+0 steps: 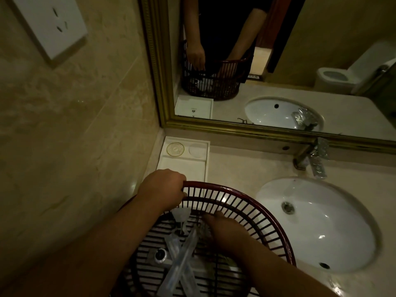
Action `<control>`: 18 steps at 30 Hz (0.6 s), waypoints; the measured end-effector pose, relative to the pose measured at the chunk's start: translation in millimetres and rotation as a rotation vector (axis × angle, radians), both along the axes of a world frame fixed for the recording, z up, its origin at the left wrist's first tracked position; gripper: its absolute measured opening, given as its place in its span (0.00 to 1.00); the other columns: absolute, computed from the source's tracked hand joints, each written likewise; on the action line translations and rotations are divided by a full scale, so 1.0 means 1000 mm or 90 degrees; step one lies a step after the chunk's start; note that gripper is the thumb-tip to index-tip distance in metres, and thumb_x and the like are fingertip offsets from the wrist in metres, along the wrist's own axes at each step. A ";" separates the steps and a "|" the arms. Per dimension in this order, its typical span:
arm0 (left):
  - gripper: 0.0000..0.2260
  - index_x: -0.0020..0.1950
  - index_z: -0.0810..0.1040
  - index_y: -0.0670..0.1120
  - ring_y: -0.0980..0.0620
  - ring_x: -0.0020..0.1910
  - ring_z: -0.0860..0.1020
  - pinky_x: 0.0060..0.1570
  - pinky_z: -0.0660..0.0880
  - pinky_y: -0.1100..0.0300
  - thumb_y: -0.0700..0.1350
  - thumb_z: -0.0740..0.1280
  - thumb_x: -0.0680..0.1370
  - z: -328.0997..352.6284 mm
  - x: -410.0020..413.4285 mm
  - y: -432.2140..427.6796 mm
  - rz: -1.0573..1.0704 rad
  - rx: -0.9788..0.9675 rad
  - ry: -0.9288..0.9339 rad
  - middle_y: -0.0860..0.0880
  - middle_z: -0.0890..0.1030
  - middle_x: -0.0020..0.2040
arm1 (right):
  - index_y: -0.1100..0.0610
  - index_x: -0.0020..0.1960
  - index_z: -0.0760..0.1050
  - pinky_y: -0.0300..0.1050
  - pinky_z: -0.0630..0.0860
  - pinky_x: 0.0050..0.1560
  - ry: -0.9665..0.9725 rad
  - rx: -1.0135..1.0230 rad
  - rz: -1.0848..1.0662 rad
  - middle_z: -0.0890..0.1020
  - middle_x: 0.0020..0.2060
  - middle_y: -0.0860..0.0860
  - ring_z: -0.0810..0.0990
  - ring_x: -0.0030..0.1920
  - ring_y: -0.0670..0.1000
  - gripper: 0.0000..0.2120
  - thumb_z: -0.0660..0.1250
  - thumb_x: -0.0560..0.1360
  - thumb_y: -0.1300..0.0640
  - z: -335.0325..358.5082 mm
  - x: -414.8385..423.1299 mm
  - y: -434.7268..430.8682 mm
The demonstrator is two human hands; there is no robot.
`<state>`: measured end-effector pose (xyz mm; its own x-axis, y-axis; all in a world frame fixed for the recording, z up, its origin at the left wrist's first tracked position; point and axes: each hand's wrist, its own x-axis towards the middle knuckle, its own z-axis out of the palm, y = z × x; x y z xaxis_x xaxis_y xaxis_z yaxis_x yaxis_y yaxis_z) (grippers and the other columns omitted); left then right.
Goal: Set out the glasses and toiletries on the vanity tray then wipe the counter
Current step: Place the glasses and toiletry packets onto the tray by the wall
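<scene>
A dark red slatted basket (240,197) stands on the counter in front of me. My left hand (162,188) grips its far left rim. My right hand (225,229) reaches down inside it among clear-wrapped toiletries (182,251); whether its fingers hold one is hidden. A small bottle with a dark cap (160,255) lies on the basket floor. The white vanity tray (182,166) sits in the corner behind the basket, with two round coasters (175,149) at its far end and no glasses on it.
A white oval sink (317,224) lies to the right, with a brass faucet (308,157) wrapped in clear plastic. A gold-framed mirror (246,127) runs along the back. The tiled wall on the left carries a white socket (49,24).
</scene>
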<state>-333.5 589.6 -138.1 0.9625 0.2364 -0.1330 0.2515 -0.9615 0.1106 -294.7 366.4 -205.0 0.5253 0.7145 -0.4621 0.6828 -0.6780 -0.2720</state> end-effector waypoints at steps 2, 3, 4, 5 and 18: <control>0.11 0.37 0.73 0.55 0.52 0.35 0.74 0.32 0.68 0.59 0.57 0.71 0.73 -0.001 0.000 0.000 -0.001 0.004 0.003 0.56 0.72 0.33 | 0.45 0.73 0.64 0.52 0.78 0.54 -0.006 -0.013 -0.003 0.74 0.64 0.55 0.79 0.56 0.57 0.29 0.70 0.76 0.48 -0.004 0.001 0.004; 0.12 0.36 0.72 0.55 0.52 0.35 0.74 0.32 0.67 0.59 0.57 0.71 0.73 -0.001 0.001 0.001 0.000 0.006 0.004 0.56 0.71 0.32 | 0.46 0.73 0.65 0.52 0.78 0.53 -0.013 -0.018 0.002 0.75 0.63 0.55 0.79 0.55 0.57 0.29 0.71 0.76 0.49 -0.004 0.002 0.006; 0.12 0.36 0.71 0.55 0.52 0.35 0.73 0.32 0.67 0.59 0.57 0.71 0.73 -0.001 0.001 0.001 0.001 0.008 0.006 0.56 0.71 0.32 | 0.47 0.72 0.65 0.52 0.78 0.53 -0.021 -0.020 0.009 0.75 0.62 0.55 0.79 0.55 0.57 0.28 0.71 0.75 0.49 -0.003 0.002 0.008; 0.12 0.36 0.71 0.55 0.52 0.34 0.73 0.32 0.67 0.58 0.57 0.71 0.73 -0.001 0.001 0.000 0.002 0.010 0.007 0.56 0.70 0.32 | 0.47 0.72 0.66 0.52 0.78 0.52 -0.027 -0.020 0.016 0.76 0.62 0.55 0.79 0.55 0.57 0.27 0.71 0.75 0.50 0.000 0.002 0.009; 0.11 0.38 0.73 0.55 0.51 0.36 0.74 0.33 0.68 0.58 0.58 0.71 0.73 0.008 0.000 -0.003 0.022 0.003 0.041 0.55 0.73 0.34 | 0.39 0.66 0.67 0.40 0.73 0.46 0.003 0.119 0.007 0.78 0.56 0.43 0.79 0.53 0.47 0.28 0.72 0.69 0.38 0.138 -0.014 0.002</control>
<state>-333.6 586.7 -130.1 0.9434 0.2700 -0.1925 0.2907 -0.9527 0.0886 -308.7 368.1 -66.9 0.5150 0.7938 -0.3234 0.6886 -0.6078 -0.3954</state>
